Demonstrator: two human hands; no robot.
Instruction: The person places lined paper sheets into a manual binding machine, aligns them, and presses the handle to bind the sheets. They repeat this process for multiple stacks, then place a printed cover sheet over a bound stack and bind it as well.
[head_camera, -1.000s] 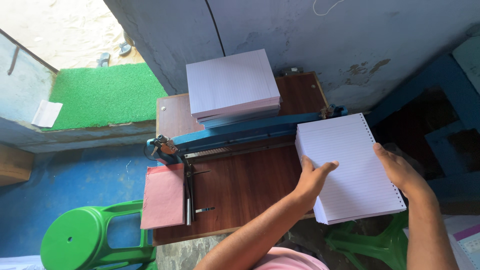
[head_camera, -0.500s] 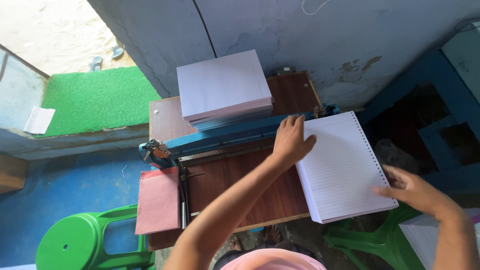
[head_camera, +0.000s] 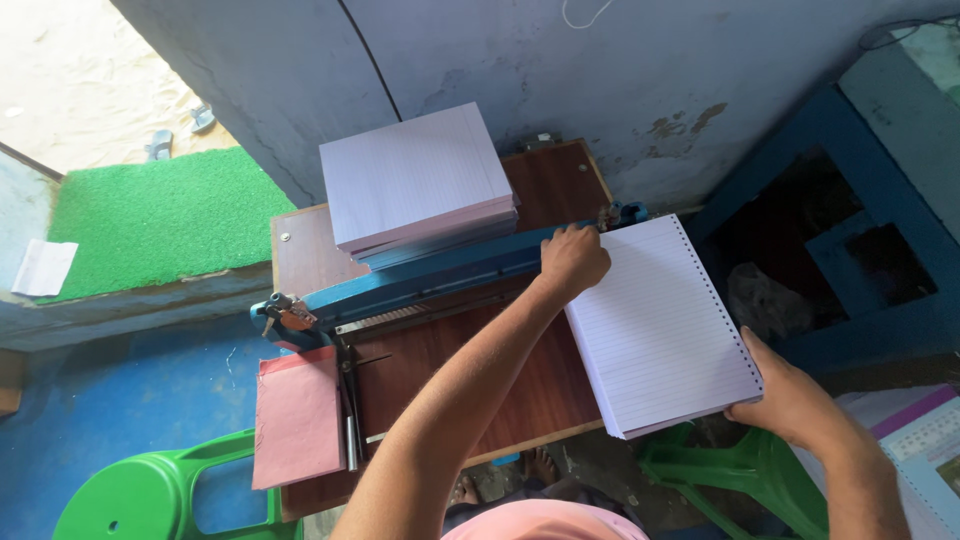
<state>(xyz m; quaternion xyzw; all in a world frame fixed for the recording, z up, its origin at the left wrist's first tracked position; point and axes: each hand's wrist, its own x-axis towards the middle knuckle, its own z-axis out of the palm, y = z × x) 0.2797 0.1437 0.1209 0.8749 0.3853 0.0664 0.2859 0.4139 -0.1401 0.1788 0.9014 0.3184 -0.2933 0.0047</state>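
Fig.: Left hand (head_camera: 573, 258) closed over the blue lever bar (head_camera: 440, 275) of the paper punch, bar lying low. Right hand (head_camera: 790, 400) pinches near corner of punched ruled-sheet stack (head_camera: 660, 325), w/ holes along its right edge, overhanging wooden table (head_camera: 470, 370). Unpunched-looking stack (head_camera: 415, 180) waits behind bar; judged partway done.

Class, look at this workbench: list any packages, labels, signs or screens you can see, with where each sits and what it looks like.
None show: no package, label, sign or screen.
Closest in kind: printed sheet, bottom right corner, pale with purple edge, mostly cut off.
White paper scrap, far left ledge, rectangular and blank.
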